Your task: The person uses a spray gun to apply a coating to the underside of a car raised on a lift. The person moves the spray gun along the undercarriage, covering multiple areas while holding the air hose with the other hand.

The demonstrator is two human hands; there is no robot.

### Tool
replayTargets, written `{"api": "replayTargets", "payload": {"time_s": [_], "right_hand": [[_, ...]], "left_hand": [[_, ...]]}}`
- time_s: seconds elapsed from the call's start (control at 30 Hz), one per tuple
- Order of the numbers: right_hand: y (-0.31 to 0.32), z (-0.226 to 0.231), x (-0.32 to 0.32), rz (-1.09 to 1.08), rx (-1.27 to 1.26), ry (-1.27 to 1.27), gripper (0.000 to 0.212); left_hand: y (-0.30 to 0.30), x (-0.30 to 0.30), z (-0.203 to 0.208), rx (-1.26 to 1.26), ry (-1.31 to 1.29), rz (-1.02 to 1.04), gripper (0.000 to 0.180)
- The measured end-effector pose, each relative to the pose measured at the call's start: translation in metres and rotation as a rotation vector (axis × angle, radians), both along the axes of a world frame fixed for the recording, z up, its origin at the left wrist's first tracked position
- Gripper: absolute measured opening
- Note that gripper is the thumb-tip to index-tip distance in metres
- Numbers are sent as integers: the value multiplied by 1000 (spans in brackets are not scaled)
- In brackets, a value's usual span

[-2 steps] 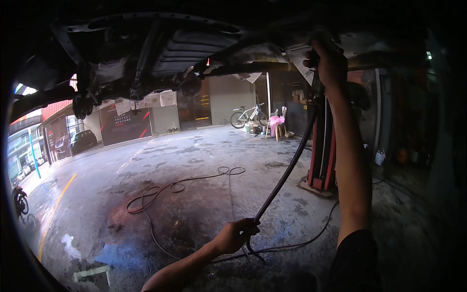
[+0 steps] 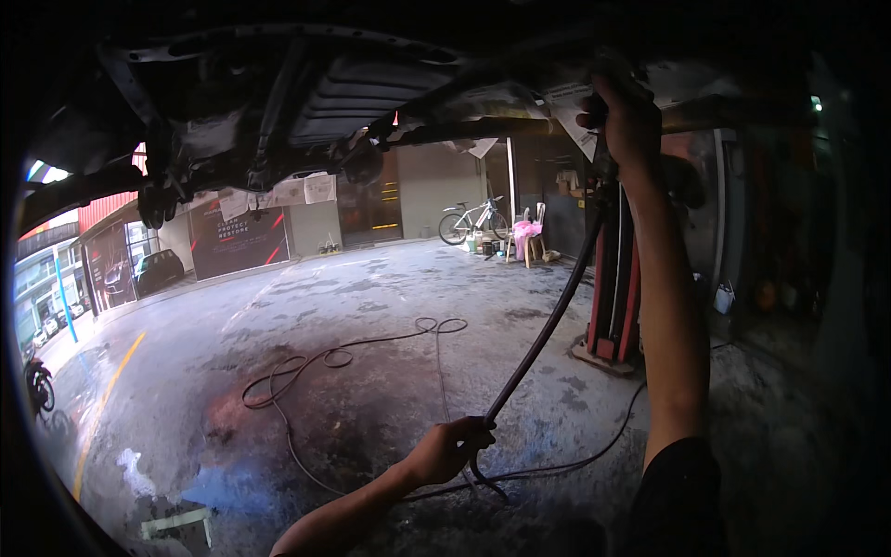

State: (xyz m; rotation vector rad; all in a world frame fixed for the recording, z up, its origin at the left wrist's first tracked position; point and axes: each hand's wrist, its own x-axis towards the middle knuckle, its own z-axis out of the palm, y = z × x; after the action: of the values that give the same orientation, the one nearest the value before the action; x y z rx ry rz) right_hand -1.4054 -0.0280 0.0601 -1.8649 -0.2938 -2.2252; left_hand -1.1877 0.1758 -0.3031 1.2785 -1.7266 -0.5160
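A thick dark hose [image 2: 554, 320] slants down across the view, held at both ends of its raised stretch. My left hand [image 2: 449, 449] is closed around its lower part, above the floor. Overhead on the right, my right hand [image 2: 633, 128] is wrapped around the dark handle or fitting [image 2: 604, 169] at the hose's upper end. Shadow hides the exact kind of that piece. It is up close to the underside of a raised vehicle [image 2: 367, 93], beside a hanging white printed sheet [image 2: 577, 130].
Loops of thin hose [image 2: 290, 422] lie on the stained wet floor [image 2: 390, 297]. A red lift post [image 2: 605, 316] stands behind my right forearm. Farther off are a bicycle [image 2: 475, 221], a chair with pink cloth [image 2: 527, 232], and a dark banner [image 2: 239, 232].
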Motion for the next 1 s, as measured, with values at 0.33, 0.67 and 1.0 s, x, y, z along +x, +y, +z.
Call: {"api": "replayTargets", "payload": {"time_s": [0.33, 0.67, 1.0], "right_hand": [[82, -20, 24, 159, 203, 11, 29], [143, -21, 32, 152, 147, 103, 35], [184, -7, 43, 271, 45, 144, 35]], "left_hand": [[26, 30, -15, 31, 23, 13, 33], [61, 43, -20, 28, -30, 30, 32], [83, 43, -17, 23, 77, -1, 32]]}}
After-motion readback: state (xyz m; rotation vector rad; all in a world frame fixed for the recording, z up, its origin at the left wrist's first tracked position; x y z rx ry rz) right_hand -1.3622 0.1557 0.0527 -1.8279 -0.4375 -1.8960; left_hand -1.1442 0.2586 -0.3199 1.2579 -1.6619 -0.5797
